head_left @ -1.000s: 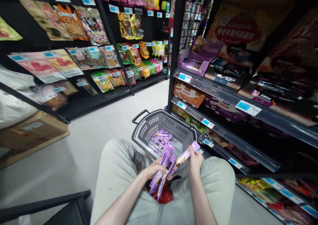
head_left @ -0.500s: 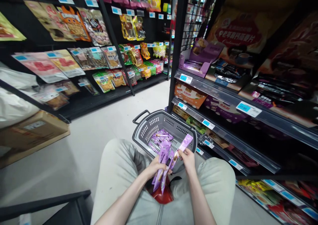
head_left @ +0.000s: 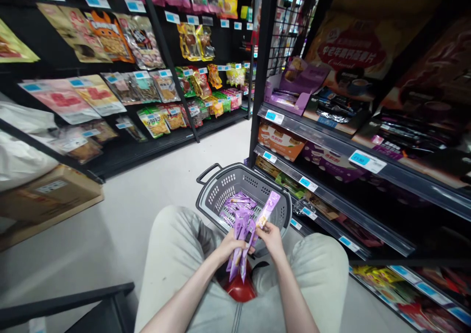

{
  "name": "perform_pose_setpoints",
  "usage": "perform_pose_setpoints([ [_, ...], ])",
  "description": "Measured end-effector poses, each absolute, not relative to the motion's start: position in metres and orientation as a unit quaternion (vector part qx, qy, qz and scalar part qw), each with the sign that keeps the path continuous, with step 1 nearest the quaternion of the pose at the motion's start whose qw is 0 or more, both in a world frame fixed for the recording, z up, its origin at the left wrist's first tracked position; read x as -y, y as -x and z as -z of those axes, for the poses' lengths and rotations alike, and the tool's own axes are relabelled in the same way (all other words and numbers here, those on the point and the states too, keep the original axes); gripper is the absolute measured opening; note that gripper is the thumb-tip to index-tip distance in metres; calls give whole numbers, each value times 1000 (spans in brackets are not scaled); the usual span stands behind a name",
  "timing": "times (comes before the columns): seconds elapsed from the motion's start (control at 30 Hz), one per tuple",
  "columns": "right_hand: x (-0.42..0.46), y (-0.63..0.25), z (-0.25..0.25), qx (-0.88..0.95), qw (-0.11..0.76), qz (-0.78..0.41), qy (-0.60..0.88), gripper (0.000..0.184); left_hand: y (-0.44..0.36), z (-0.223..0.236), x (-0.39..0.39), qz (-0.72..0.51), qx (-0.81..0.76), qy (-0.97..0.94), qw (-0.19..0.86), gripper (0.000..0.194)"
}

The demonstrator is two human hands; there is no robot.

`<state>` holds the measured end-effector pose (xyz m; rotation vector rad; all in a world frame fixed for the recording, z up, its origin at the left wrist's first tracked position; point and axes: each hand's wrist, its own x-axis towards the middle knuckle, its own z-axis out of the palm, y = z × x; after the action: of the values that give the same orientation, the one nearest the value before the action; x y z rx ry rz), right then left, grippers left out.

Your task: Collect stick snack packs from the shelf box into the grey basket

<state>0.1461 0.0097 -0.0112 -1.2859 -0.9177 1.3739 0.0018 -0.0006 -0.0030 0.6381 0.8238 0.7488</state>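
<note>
My left hand (head_left: 232, 246) is closed around a bunch of slim purple sachets (head_left: 241, 226), which stick out above and below the fingers. Between the thumb and fingers of my right hand (head_left: 270, 237) is a single purple sachet (head_left: 270, 206), tilted up to the right and close beside the bunch. Both hands are over the near rim of a grey plastic basket (head_left: 217, 188), which stands on the floor between my knees. Several more purple sachets (head_left: 240, 199) lie loose on the basket's bottom. Printing on the sachets is too small to read.
On the right, shelves carry an opened purple box (head_left: 300, 85) of sachets, dark sachets (head_left: 333, 105) and an orange carton (head_left: 281, 140). Snack bags (head_left: 143, 41) hang on the left rack. A cardboard box (head_left: 47, 195) sits at left, and a red object (head_left: 240, 290) is between my thighs.
My right hand has shifted slightly left toward the bunch, and its sachet now stands a bit more upright. My left hand still holds the bunch, whose lower ends moved slightly right.
</note>
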Motion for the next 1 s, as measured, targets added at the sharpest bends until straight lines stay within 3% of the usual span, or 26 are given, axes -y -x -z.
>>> perform_pose_setpoints([
  [0.27,-10,-145,15,358,514,-558,545,22,-1,3,-1,-338,-385,-302,804,34],
  [0.5,-13,-158,27,285,598,-511,548,19,6,14,-2,-355,-369,-253,821,32],
  [0.8,-7,-158,25,517,417,-333,669,41,6,13,-5,-409,-336,-223,819,45],
  [1.0,-4,-147,25,574,394,-359,621,33,7,17,-5,-417,-371,-203,805,54],
])
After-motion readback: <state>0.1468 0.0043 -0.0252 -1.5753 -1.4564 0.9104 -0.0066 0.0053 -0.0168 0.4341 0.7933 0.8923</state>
